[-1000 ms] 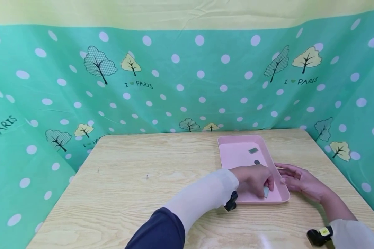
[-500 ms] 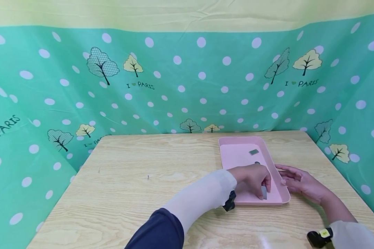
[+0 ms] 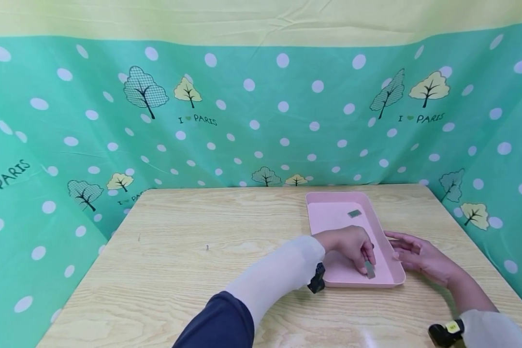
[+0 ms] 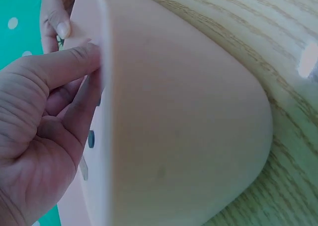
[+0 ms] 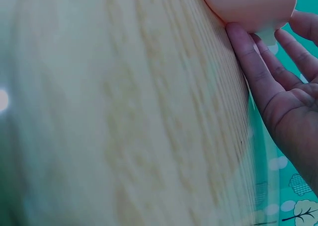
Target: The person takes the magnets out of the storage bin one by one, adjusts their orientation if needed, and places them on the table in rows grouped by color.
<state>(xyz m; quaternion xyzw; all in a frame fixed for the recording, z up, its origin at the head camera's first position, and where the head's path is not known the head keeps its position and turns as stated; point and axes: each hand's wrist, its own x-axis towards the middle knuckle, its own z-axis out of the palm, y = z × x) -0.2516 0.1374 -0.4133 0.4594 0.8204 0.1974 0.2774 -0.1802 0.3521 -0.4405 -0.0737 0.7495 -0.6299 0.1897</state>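
Note:
My left hand reaches into a pink tray and pinches a small flat grey-green piece between thumb and fingers, close to the tray floor. A similar small rectangle lies farther back in the tray. In the left wrist view, a dark round disc and a pale flat piece show behind the left hand; the rim hides what its fingertips hold. My right hand holds the tray's right wall, thumb at the rim and fingers along the outside.
The tray stands at the right of a light wood-grain table. A green dotted curtain encloses the back and sides. A tiny mark or speck shows on the table at left of the tray.
The left hand has shifted slightly left and up, and the pinched piece has turned in its fingers. The hand now covers the disc's earlier spot. The right hand stays in place.

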